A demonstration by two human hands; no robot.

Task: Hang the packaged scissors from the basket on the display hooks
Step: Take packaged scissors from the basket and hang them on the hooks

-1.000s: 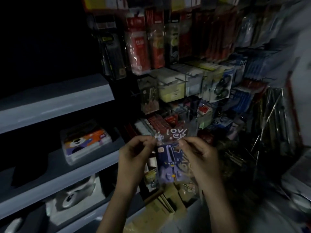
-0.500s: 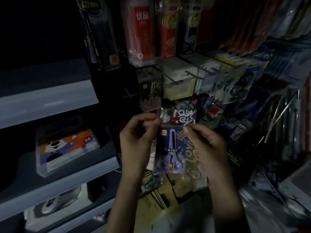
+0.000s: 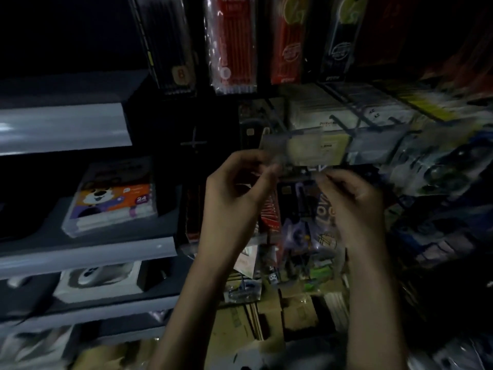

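Observation:
I hold a packaged pair of purple scissors [image 3: 302, 231] upright in front of the display rack. My left hand [image 3: 237, 193] pinches the top left corner of the clear packet, and my right hand [image 3: 352, 201] pinches its top right corner. The packet's clear top flap [image 3: 288, 148] is blurred and sits level with a black display hook [image 3: 344, 126] that juts out from the rack just behind it. Whether the flap touches the hook I cannot tell. The basket is out of view.
Red and black pen packs [image 3: 232, 49] hang above. Boxed goods [image 3: 320, 113] fill the row behind the packet. On the left, grey shelves [image 3: 88, 252] carry a crayon box [image 3: 112, 198]. Cardboard boxes [image 3: 266, 324] lie below my arms.
Both hands have lifted the scissors packet up and closer to the rack, from the lower rows to the level of the black hooks. The view has moved in towards the display.

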